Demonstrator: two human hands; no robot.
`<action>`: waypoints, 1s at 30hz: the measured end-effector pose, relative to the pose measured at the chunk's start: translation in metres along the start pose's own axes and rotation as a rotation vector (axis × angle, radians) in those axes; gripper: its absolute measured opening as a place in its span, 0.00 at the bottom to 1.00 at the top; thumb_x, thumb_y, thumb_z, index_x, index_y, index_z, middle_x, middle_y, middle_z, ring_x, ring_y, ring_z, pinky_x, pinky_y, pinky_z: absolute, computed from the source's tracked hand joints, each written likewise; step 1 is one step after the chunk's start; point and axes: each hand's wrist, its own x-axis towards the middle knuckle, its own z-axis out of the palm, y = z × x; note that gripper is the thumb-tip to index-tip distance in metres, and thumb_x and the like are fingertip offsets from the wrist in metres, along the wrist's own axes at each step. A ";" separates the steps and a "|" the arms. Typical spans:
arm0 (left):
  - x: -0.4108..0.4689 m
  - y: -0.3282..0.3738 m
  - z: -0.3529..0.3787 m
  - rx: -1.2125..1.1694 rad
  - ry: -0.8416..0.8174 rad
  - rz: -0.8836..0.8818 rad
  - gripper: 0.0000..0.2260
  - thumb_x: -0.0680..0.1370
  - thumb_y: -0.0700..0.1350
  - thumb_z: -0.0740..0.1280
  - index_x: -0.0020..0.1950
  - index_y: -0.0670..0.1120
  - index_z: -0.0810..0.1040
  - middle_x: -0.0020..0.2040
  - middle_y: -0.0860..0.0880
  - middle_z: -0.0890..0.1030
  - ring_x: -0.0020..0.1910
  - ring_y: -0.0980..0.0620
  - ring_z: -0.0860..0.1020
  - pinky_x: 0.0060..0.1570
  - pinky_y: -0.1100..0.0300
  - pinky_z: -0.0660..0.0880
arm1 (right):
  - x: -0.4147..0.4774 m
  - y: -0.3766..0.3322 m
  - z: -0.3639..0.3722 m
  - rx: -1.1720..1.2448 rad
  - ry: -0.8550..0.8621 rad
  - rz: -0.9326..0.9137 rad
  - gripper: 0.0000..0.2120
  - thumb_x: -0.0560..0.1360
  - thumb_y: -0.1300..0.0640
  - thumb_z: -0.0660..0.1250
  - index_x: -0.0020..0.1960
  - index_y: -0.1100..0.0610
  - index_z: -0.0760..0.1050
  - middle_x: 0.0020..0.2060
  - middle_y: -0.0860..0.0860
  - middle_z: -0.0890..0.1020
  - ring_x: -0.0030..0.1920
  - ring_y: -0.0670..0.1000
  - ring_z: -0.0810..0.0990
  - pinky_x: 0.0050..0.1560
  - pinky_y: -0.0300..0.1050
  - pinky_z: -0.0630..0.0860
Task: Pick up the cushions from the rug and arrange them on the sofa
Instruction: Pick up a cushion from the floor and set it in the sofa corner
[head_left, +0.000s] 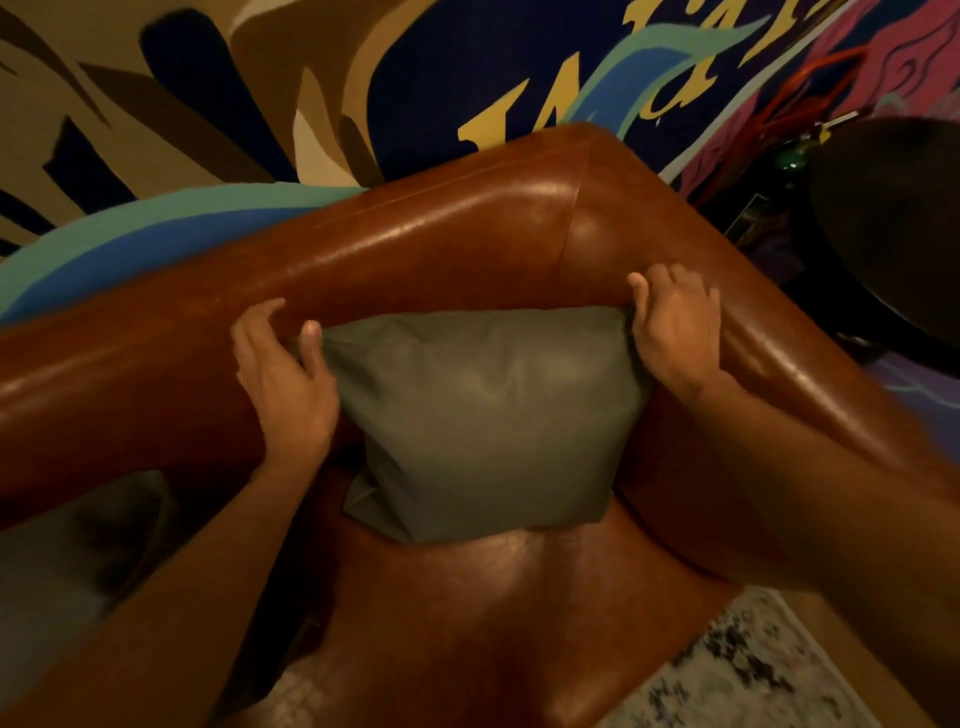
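A grey-green cushion (488, 421) stands upright in the corner of the brown leather sofa (426, 244), leaning against the backrest with its lower edge on the seat. My left hand (283, 374) pinches the cushion's top left corner, thumb on the front and fingers behind. At the top right corner my right hand (675, 325) closes over the fabric, pressed against the sofa's armrest. A second grey cushion (67, 566) lies on the seat at the far left, partly hidden by my left forearm.
A painted mural wall (260, 93) rises right behind the sofa. A dark round table (893, 218) stands beyond the right armrest. A speckled pale rug (743, 670) covers the floor at the bottom right.
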 end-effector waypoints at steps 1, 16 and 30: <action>-0.022 0.008 0.000 0.064 0.022 0.128 0.19 0.85 0.51 0.60 0.74 0.44 0.68 0.74 0.44 0.70 0.76 0.46 0.67 0.74 0.51 0.61 | -0.018 -0.011 -0.004 0.060 0.066 0.041 0.21 0.87 0.44 0.50 0.61 0.57 0.75 0.59 0.58 0.79 0.61 0.62 0.78 0.63 0.60 0.71; -0.088 0.010 0.120 0.650 -0.291 0.809 0.31 0.83 0.48 0.51 0.84 0.40 0.46 0.84 0.41 0.51 0.84 0.43 0.48 0.80 0.39 0.41 | -0.093 -0.112 0.070 0.072 -0.098 -0.392 0.30 0.83 0.51 0.51 0.84 0.60 0.58 0.84 0.56 0.60 0.85 0.58 0.55 0.84 0.64 0.48; -0.037 -0.026 0.107 0.592 -0.206 0.624 0.34 0.83 0.60 0.51 0.84 0.43 0.50 0.85 0.43 0.51 0.84 0.45 0.46 0.80 0.40 0.41 | -0.071 -0.056 0.086 -0.026 0.003 -0.245 0.31 0.85 0.40 0.49 0.84 0.53 0.59 0.84 0.54 0.60 0.84 0.61 0.55 0.83 0.67 0.47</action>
